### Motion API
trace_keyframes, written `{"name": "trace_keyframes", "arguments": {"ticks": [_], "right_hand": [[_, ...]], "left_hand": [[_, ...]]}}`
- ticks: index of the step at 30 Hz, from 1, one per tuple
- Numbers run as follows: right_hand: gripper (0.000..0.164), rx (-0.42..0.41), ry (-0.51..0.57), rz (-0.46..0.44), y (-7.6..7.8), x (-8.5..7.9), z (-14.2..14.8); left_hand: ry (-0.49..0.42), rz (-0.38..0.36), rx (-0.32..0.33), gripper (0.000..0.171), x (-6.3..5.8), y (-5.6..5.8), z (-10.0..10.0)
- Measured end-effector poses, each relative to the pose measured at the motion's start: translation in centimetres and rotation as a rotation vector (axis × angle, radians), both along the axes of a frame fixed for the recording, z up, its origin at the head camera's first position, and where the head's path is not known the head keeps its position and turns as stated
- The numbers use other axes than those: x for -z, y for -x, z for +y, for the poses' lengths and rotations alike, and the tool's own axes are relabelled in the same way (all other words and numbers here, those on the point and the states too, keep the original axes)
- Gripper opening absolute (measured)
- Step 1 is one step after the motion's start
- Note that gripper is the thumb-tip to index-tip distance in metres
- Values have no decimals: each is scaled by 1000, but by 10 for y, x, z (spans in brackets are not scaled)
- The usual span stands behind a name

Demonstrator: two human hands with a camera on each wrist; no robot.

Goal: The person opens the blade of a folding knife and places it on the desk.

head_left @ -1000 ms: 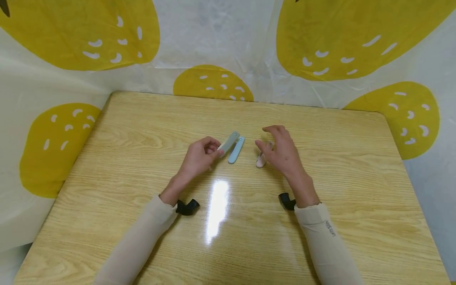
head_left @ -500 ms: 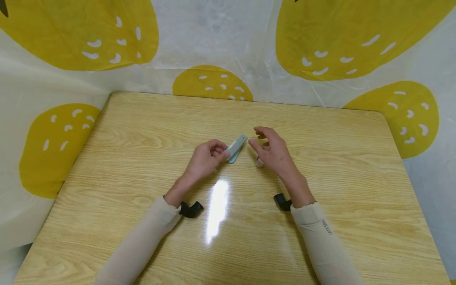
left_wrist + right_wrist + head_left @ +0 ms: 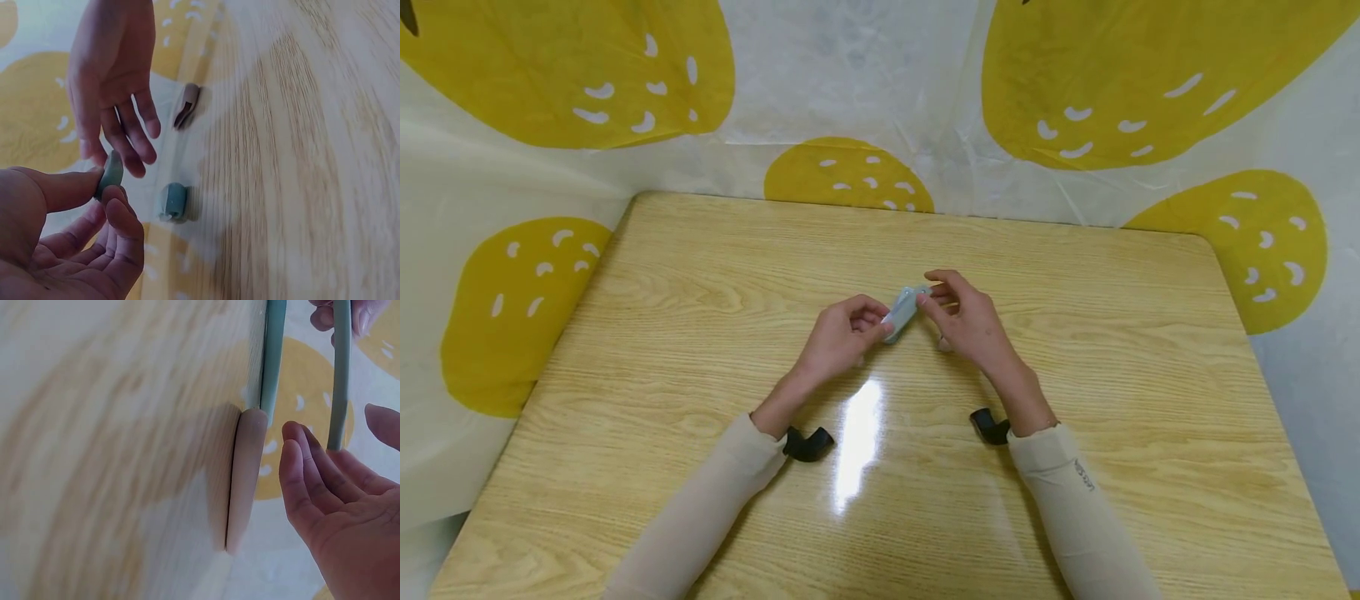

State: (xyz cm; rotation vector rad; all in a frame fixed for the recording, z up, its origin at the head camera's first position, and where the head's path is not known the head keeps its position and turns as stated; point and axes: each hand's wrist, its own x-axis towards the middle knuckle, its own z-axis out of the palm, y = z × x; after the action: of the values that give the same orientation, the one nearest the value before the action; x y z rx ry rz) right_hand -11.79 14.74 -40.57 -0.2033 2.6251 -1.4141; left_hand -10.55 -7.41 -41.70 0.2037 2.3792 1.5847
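My left hand (image 3: 838,337) pinches a slim grey-green handle-shaped piece (image 3: 340,375) between thumb and index finger, off the table. Its far end, with a small hole, points at my right hand (image 3: 973,325). That hand's thumb and fingers are spread about this end, a fingertip right at its tip in the right wrist view. Below lies a similar light blue piece (image 3: 174,201) on the table, partly covered in the head view. A pink piece (image 3: 247,475) of the same shape rests under my right hand; the left wrist view shows a slot in it.
The wood-grain table (image 3: 700,250) stands against a white curtain (image 3: 857,75) with yellow patterns. A black curved part sits at each wrist, the left part (image 3: 808,444) and the right part (image 3: 989,427). Light glares off the table's middle.
My left hand has carried the grey-green piece rightward, over the light blue one. My right hand has moved left, its fingers coming to the piece's far end and covering more of the pink piece.
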Motion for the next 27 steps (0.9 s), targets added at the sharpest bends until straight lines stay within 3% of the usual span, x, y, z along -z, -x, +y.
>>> {"name": "trace_keyframes", "arguments": {"ticks": [15, 27], "right_hand": [[41, 22, 19, -35, -1, -1, 0], [36, 76, 290, -90, 3, 0, 2]], "left_hand": [[-51, 1, 10, 23, -2, -4, 8], [-65, 9, -1, 23, 1, -3, 12]]}}
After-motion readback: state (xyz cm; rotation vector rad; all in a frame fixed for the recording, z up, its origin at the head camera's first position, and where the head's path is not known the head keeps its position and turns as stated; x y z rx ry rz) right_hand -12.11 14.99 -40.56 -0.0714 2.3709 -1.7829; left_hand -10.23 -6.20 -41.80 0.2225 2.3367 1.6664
